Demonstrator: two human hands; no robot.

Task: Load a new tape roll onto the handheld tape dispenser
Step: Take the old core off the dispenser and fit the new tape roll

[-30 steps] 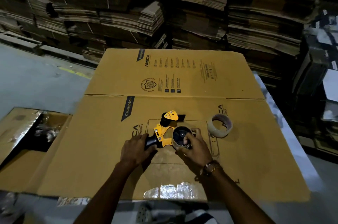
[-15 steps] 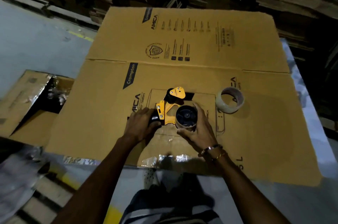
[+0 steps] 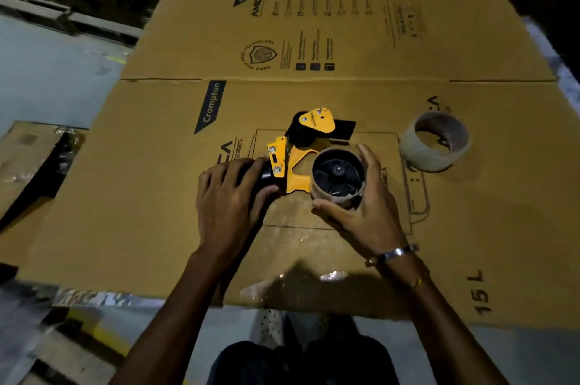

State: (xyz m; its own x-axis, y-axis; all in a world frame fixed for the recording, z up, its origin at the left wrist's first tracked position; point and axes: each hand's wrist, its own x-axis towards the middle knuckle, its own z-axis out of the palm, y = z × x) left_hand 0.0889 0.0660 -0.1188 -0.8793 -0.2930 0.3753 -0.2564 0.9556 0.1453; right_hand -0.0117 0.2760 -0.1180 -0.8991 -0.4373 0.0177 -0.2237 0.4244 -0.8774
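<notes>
My left hand [image 3: 230, 196] lies palm down, fingers curled forward and thumb tucked to the right, gripping. My right hand [image 3: 361, 212] is cupped, thumb pointing left, fingers arched upward and around. Both forearms extend forward from the bottom edge, converging slightly; the right wrist carries a bracelet.

The tape dispenser [image 3: 293, 158] is showing an orange-yellow frame with a black hub, black handle and silver screws. The cardboard sheet [image 3: 408, 196] is looking tan-brown, carrying black printed lettering and a dark navy label strip. The tape roll [image 3: 434, 143] is appearing pale brownish-beige. A silver and gold bracelet [image 3: 395, 254] is glinting at the right wrist.
</notes>
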